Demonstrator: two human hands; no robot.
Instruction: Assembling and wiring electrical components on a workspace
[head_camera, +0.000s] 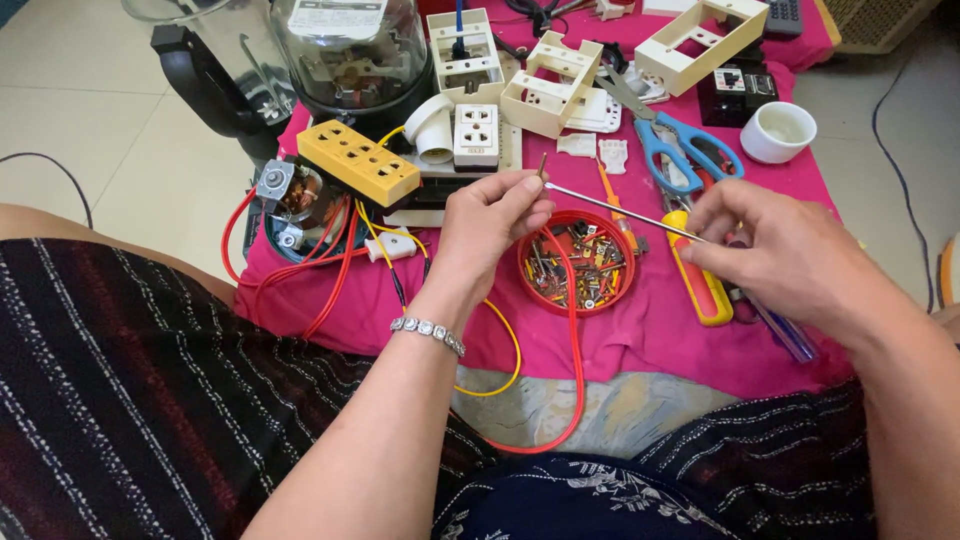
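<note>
Nearest the person, a dark patterned garment covers the lap, and a red wire (574, 380) loops down over the near edge of the table (640, 345), which is draped in a pink cloth. A yellow wire (505, 345) curls just left of it.

The left hand (487, 228), with a silver bracelet (428, 333) at the wrist, has its fingertips pressed together on a small brown screw (542, 166) held upright. The right hand (785, 250) is closed around a screwdriver (620, 210), whose thin metal shaft points left so its tip sits just beside the screw. Both are held above a round red tray (577, 262) full of mixed screws and small parts.

Right of the tray lies a yellow-handled tool (700, 285). Left of the left hand sit a small motor (290, 195) with red leads and a yellow socket strip (358, 160).

Farther off are blue-handled scissors (680, 140), a white socket outlet (476, 135), cream plastic housings (550, 90) and a small white cup (778, 131). At the far left stands a clear blender jug (350, 50) on a black base.
</note>
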